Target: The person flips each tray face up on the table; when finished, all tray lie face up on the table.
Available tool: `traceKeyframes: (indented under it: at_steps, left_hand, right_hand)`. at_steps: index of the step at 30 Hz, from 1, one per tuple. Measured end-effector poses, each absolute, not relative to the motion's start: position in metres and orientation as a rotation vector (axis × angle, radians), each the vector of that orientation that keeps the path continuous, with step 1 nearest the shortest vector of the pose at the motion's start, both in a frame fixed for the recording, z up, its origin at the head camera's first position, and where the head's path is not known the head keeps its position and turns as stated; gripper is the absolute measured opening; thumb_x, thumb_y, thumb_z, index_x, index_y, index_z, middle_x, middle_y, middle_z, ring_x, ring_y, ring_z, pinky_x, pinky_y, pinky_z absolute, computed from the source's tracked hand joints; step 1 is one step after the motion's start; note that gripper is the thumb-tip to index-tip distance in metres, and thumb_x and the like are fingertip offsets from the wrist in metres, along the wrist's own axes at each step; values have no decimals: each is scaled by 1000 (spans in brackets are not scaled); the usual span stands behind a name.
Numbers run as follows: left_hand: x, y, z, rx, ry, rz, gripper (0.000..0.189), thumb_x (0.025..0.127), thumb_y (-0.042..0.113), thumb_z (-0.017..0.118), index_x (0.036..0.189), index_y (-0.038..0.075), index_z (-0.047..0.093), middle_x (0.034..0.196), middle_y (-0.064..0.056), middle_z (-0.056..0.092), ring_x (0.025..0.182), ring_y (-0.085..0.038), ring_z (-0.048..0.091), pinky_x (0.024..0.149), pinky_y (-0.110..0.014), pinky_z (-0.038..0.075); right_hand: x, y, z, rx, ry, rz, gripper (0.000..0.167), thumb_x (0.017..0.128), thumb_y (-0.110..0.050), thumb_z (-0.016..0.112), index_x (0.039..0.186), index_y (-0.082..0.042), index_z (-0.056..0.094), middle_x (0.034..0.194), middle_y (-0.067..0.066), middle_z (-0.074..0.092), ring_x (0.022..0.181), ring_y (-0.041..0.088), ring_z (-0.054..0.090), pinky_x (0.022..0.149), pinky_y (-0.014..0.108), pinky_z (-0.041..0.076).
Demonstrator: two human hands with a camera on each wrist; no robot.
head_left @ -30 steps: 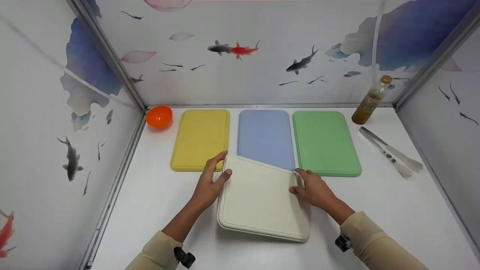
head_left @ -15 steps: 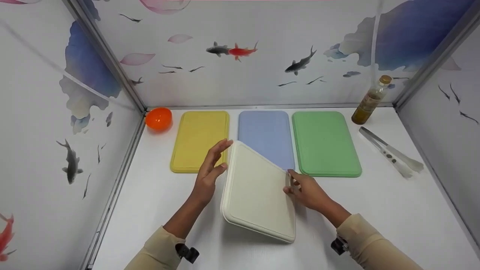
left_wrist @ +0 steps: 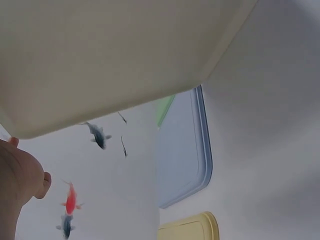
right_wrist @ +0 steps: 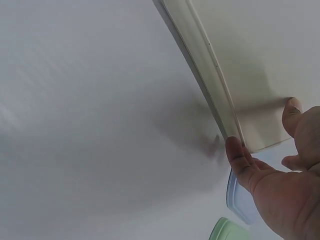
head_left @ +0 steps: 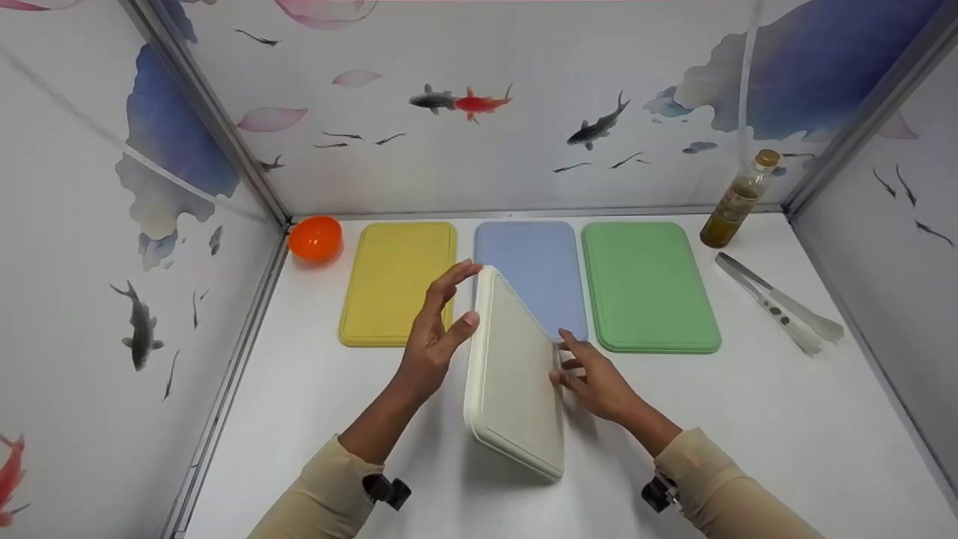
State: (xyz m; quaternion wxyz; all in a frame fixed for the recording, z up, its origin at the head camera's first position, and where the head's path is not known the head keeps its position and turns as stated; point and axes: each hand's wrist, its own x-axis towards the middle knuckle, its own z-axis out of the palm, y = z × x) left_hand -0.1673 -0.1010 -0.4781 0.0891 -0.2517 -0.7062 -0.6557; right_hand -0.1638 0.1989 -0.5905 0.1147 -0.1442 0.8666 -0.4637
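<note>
A cream cutting board (head_left: 516, 374) stands tilted above the white table, its left side raised and its lower edge near the tabletop. My left hand (head_left: 434, 337) touches the raised left edge, fingers fairly straight and thumb spread apart. My right hand (head_left: 599, 374) pinches the right edge, thumb (right_wrist: 292, 110) against the board's face and a fingertip (right_wrist: 233, 145) at its rim. In the left wrist view the board's face fills the top, and only part of the hand (left_wrist: 20, 175) shows. Behind the board, the blue cutting board (head_left: 528, 254) lies flat and is partly covered.
A yellow board (head_left: 397, 284) and a green board (head_left: 647, 284) lie flat on either side of the blue one. An orange bowl (head_left: 315, 239) is at back left. An oil bottle (head_left: 737, 202) and metal tongs (head_left: 778, 303) are at right. Printed walls enclose the table (head_left: 299, 419).
The cream board has turned from nearly facing up to steeply tilted, its left edge rising and swinging right. My left hand has moved up and right with it; the right hand shifted slightly left.
</note>
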Motion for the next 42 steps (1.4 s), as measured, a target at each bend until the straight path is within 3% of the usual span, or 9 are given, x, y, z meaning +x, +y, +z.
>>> traceKeyframes:
  at_steps: [15,22,28,34,39,42]
  left_hand:
    - [-170,-68,-459,-764,-2199,-1787,64,109,42,60,167,23,43,168,8,50,162,-16,36,134,-60,23]
    - [-169,-56,-457,-766,-2207,-1776,67,109,51,59,167,22,43,169,7,49,162,-15,36,133,-58,26]
    - [-169,-49,-458,-759,-2217,-1791,69,109,61,56,167,26,42,170,9,47,162,-14,35,134,-59,25]
    - [-169,-44,-460,-745,-2229,-1819,73,106,70,55,166,31,43,170,12,46,162,-14,34,133,-64,25]
    - [-169,-38,-461,-761,-2206,-1837,75,105,74,56,165,29,45,170,14,48,163,-14,33,133,-62,27]
    - [-168,-35,-462,-785,-2190,-1846,72,106,72,57,161,26,48,171,14,48,164,-14,33,134,-59,27]
  right_hand:
    - [-159,187,-597,-430,2342,-1593,75,112,-12,64,171,10,23,157,39,47,145,57,57,103,44,63]
    - [-158,184,-589,-261,2341,-1598,87,111,-31,69,178,-7,17,167,28,47,148,48,58,102,42,64]
    - [-159,179,-552,-298,2379,-1682,74,115,-38,61,177,-18,26,174,20,43,153,45,55,106,52,62]
    - [-162,171,-497,-510,2425,-1785,61,119,-23,50,177,-23,30,176,14,43,156,41,53,110,61,58]
    - [-169,167,-464,-706,2514,-1802,61,119,-21,49,176,-19,30,178,14,41,162,43,44,116,67,50]
    - [-173,166,-448,-766,2567,-1798,61,118,-24,51,176,-17,31,178,11,41,158,43,49,117,71,47]
